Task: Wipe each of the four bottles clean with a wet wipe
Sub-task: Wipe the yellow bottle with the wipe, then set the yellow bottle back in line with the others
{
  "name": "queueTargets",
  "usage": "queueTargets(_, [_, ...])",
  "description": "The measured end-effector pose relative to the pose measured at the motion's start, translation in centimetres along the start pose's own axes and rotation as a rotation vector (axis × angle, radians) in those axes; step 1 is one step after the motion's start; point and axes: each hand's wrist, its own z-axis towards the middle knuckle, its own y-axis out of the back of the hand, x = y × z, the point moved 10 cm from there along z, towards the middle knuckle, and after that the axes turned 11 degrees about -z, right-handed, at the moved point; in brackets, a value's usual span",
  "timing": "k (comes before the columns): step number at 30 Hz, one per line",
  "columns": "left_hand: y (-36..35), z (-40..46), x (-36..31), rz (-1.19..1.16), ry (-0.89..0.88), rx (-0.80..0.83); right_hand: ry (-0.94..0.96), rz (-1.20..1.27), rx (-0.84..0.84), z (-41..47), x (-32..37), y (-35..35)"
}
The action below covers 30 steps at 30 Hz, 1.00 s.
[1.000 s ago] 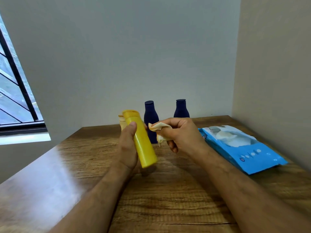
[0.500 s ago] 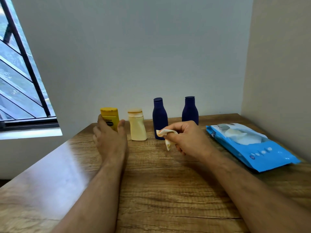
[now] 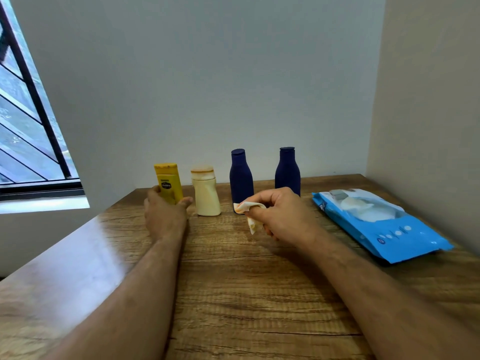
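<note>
Several bottles stand in a row by the far wall. The yellow bottle (image 3: pixel 167 181) is upright at the left end, and my left hand (image 3: pixel 165 215) wraps its lower part. To its right stand a cream bottle (image 3: pixel 205 194), then a dark blue bottle (image 3: pixel 241 176) and a second dark blue bottle (image 3: pixel 287 171). My right hand (image 3: pixel 281 215) hovers in front of the first blue bottle, pinching a crumpled wet wipe (image 3: pixel 250 213), and hides that bottle's base.
A blue pack of wet wipes (image 3: pixel 381 224) lies at the right on the wooden table (image 3: pixel 246 294), near the side wall. A window (image 3: pixel 23 131) is at the left.
My left hand has carried the yellow bottle from mid-air in front of me down to the left end of the row and stood it upright. My right hand kept the wipe.
</note>
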Motion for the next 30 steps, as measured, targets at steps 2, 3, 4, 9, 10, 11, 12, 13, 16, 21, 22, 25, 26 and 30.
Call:
queueTargets(2, [-0.1, 0.3, 0.5, 0.006, 0.019, 0.003, -0.001, 0.000, 0.006, 0.0, 0.0, 0.0])
queueTargets(3, [-0.2, 0.5, 0.7, 0.007, 0.027, 0.006, -0.003, -0.001, 0.007, 0.0, 0.0, -0.1])
queueTargets(4, [-0.2, 0.6, 0.8, 0.008, 0.035, 0.009, -0.004, 0.000, 0.008, 0.0, 0.0, -0.1])
queueTargets(9, [-0.5, 0.8, 1.3, 0.018, 0.056, 0.021, -0.006, -0.002, 0.018, 0.0, 0.1, -0.1])
queueTargets(10, [-0.6, 0.9, 1.4, 0.027, 0.057, 0.024, -0.011, 0.000, 0.019, 0.0, 0.0, -0.1])
queueTargets(11, [-0.6, 0.9, 1.4, 0.035, 0.058, 0.026, -0.014, 0.002, 0.020, 0.0, 0.0, -0.1])
queueTargets(12, [-0.6, 0.9, 1.4, 0.038, 0.060, 0.025, -0.016, 0.004, 0.022, 0.0, 0.0, -0.2])
queueTargets(13, [-0.6, 0.9, 1.5, 0.039, 0.064, 0.020, -0.016, 0.007, 0.025, 0.0, 0.0, -0.2])
queueTargets(16, [-0.4, 0.9, 1.7, 0.049, 0.081, 0.006, -0.014, 0.007, 0.025, -0.1, 0.0, -0.2])
queueTargets(21, [-0.7, 1.0, 1.9, 0.086, 0.099, 0.012, -0.012, -0.001, 0.020, 0.0, -0.2, -0.1])
queueTargets(22, [-0.7, 1.0, 1.9, 0.096, 0.098, 0.011, -0.011, -0.001, 0.020, 0.1, -0.2, -0.2])
queueTargets(25, [-0.8, 1.0, 2.0, 0.120, 0.108, 0.011, -0.013, 0.000, 0.021, 0.1, -0.3, -0.2])
queueTargets(26, [-0.8, 1.0, 2.1, 0.128, 0.111, 0.013, -0.012, -0.001, 0.024, 0.1, -0.3, -0.2])
queueTargets(30, [-1.0, 1.0, 2.3, 0.159, 0.129, 0.024, -0.010, -0.010, 0.031, 0.1, -0.3, -0.4])
